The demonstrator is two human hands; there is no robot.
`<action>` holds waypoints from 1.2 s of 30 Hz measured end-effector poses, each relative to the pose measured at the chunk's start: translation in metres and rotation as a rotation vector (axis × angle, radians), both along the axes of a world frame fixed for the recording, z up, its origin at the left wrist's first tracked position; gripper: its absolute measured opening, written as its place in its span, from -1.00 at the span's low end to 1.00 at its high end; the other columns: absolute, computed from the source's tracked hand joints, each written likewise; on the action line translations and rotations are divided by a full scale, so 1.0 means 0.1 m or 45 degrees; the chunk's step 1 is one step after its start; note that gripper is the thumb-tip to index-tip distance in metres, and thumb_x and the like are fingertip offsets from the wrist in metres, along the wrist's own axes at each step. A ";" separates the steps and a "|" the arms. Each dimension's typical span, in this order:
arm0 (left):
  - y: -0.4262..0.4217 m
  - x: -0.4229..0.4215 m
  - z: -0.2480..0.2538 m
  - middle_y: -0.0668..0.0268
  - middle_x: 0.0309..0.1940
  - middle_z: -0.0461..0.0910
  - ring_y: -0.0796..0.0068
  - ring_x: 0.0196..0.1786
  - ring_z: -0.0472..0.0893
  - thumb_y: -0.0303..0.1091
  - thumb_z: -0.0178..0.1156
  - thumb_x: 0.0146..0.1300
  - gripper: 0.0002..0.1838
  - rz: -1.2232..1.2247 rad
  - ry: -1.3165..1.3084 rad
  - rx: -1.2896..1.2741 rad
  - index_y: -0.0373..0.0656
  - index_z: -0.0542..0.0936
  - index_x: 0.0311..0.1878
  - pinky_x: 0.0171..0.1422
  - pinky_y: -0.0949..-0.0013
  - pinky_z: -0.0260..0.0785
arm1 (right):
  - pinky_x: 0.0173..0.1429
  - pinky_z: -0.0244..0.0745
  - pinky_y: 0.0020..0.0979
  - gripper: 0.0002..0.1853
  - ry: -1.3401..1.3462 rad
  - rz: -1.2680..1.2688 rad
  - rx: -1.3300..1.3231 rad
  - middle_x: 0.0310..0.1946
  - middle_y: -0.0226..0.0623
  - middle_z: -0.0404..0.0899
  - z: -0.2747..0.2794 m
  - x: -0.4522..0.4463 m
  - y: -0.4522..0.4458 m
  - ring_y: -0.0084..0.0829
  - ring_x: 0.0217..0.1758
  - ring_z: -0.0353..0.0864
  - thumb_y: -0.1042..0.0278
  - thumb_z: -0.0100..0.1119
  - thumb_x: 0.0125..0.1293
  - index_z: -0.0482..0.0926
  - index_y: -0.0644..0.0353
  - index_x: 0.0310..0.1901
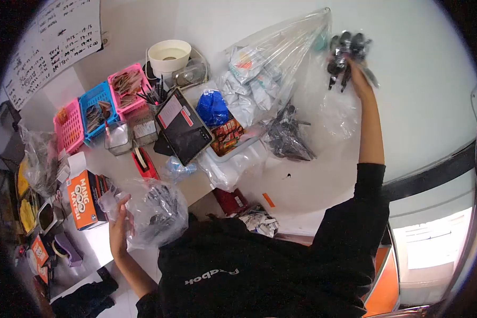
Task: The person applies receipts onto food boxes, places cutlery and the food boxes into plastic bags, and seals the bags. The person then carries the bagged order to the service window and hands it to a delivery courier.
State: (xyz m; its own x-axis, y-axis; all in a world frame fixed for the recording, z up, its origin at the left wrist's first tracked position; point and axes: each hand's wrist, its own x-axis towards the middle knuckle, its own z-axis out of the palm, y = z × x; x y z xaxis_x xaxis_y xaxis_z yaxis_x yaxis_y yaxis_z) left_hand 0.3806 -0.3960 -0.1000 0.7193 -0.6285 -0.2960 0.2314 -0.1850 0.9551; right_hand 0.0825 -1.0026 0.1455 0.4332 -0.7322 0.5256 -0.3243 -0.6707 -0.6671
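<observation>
At the upper right, my right hand (pixel 358 71) is closed around a bunch of black plastic spoons (pixel 347 46), their rounded bowls fanned out past the fingers. On the left, my left hand (pixel 120 221) grips the side of a clear plastic bag (pixel 156 217). Dark pieces show through this bag, but their kind is blurred. Below and left of the spoons hangs another clear bag (pixel 338 114). Beside it, a clear bag of black plastic cutlery (pixel 291 135) is near the wall.
An orange-and-white box (pixel 84 199) stands beside my left hand. Behind are a tablet (pixel 183 127), a red tape dispenser (pixel 144 163), a blue basket (pixel 96 108) and pink baskets (pixel 69 126). A large clear bag of white packets (pixel 249 87) hangs against the wall.
</observation>
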 end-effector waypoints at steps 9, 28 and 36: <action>0.07 -0.04 -0.11 0.47 -0.64 0.27 0.71 -0.70 0.27 0.01 -0.04 0.35 -0.49 0.015 0.044 0.002 -0.16 0.41 0.19 -0.68 0.60 0.10 | -0.11 0.42 -0.39 -0.69 1.550 0.445 0.293 -0.32 -0.28 0.59 -0.67 -0.43 0.44 -0.38 -0.22 0.53 0.14 0.13 0.11 0.61 0.28 -0.38; 0.29 -0.12 0.40 0.46 -0.70 0.31 0.68 -0.67 0.33 -0.07 -0.08 0.38 -0.47 0.315 0.015 -0.291 -0.30 0.33 0.24 -0.59 0.60 0.16 | 0.06 0.41 -0.15 -0.70 1.063 1.945 -0.057 -0.09 0.03 0.46 -3.76 2.46 4.60 0.02 -0.04 0.48 0.34 0.00 0.21 0.46 0.34 -0.08; 1.17 0.01 0.27 0.60 -0.61 0.18 0.82 -0.62 0.15 -0.25 0.18 0.21 -0.70 0.477 -0.042 0.273 -0.14 0.51 -0.02 -0.58 0.62 -0.06 | 0.15 0.40 -0.22 -0.58 1.171 1.256 -0.068 0.07 -0.02 0.40 -4.97 2.82 4.65 -0.11 0.07 0.45 0.44 0.00 0.11 0.43 0.21 0.07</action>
State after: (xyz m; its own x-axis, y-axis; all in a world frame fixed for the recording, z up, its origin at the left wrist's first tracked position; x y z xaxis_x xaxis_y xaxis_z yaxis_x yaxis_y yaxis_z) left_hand 0.3814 -0.2790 -0.0728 0.8974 -0.2486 -0.3645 0.2905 -0.2891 0.9122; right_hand 0.3645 -0.5379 -0.3511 0.9707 0.0986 -0.2194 -0.0073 -0.8997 -0.4365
